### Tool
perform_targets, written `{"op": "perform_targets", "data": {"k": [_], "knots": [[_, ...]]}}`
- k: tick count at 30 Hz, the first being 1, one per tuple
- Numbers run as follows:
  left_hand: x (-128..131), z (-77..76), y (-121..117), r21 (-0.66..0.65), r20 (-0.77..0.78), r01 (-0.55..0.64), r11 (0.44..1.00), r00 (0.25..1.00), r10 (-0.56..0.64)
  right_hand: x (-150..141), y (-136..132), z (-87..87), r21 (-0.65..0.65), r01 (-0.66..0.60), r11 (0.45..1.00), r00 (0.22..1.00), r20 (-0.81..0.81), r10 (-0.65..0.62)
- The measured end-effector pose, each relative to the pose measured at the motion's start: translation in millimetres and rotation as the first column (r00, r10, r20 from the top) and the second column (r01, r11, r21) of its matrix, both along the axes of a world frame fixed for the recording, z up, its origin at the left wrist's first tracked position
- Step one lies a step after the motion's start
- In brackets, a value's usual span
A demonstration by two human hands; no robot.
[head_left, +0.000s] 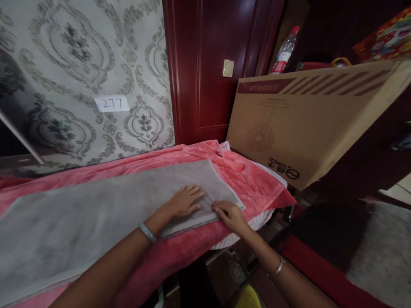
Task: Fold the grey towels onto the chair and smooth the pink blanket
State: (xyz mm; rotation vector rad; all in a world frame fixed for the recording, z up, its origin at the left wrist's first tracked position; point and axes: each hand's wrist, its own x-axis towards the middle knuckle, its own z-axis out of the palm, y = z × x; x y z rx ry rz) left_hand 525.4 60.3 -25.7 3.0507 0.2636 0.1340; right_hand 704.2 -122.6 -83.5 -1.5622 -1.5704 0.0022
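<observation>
A long grey cloth [96,209] lies spread over a pink blanket [250,179] on a table. My left hand [184,202] rests flat on the cloth near its right end, fingers stretched out. My right hand [229,215] is at the cloth's near right edge, fingers curled and pinching that edge. Both wrists wear bracelets.
A large cardboard box [308,124] leans at the right of the table, a plastic bottle [284,51] behind it. A dark red door [215,64] and patterned wallpaper with a "277" label [112,103] stand behind. A dark rug and red edge lie lower right.
</observation>
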Motion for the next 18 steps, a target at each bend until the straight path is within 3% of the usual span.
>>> {"op": "perform_targets", "data": {"k": [4, 8, 13, 18], "knots": [[-0.1, -19.4, -2.1, -0.043, 0.022, 0.018, 0.999, 1.000, -0.017, 53.8, 34.6, 33.2, 0.054, 0.203, 0.978, 0.945, -0.272, -0.181], [-6.1, -19.8, -1.3, -0.139, 0.078, 0.093, 0.986, 0.994, -0.083, 98.1, 104.6, 55.2, -0.031, 0.291, 0.956, 0.831, -0.488, -0.269], [-7.5, -19.5, 1.0, -0.193, 0.107, 0.142, 0.971, 0.987, -0.123, 124.0, 180.3, 48.6, -0.191, 0.223, 0.956, 0.777, -0.558, -0.293], [-6.6, -23.4, 1.0, -0.197, 0.084, 0.140, 0.970, 0.989, -0.126, 143.4, 222.4, 37.9, -0.258, 0.172, 0.951, 0.798, -0.530, -0.288]]}}
